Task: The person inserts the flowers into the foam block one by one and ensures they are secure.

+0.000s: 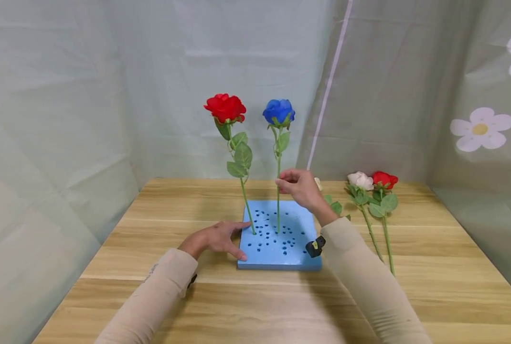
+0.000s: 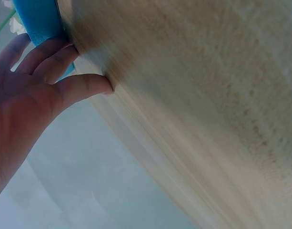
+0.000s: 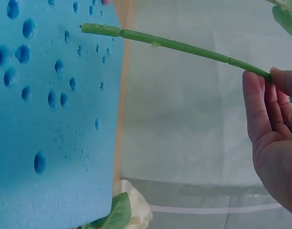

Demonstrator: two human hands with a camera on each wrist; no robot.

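My right hand (image 1: 302, 189) pinches the green stem of a blue rose (image 1: 279, 112) between thumb and fingertips, holding it nearly upright. In the right wrist view the stem's lower end (image 3: 93, 28) shows whole over the holed face of the blue foam board (image 3: 22, 124), outside any hole. A red rose (image 1: 225, 108) stands in the board (image 1: 261, 260) toward its left side, leaning left. At the board's left edge rests my left hand (image 1: 222, 237), thumb and fingers spread; the left wrist view shows its fingers (image 2: 55, 64) against the board's side.
A white rose (image 1: 360, 180) and another red rose (image 1: 384, 179) lie on the wooden table (image 1: 152, 224) to the right. Behind my right forearm, another cream flower (image 1: 318, 183) is partly hidden; it also shows beyond the board in the right wrist view. Cloth walls (image 1: 221, 43) enclose the table.
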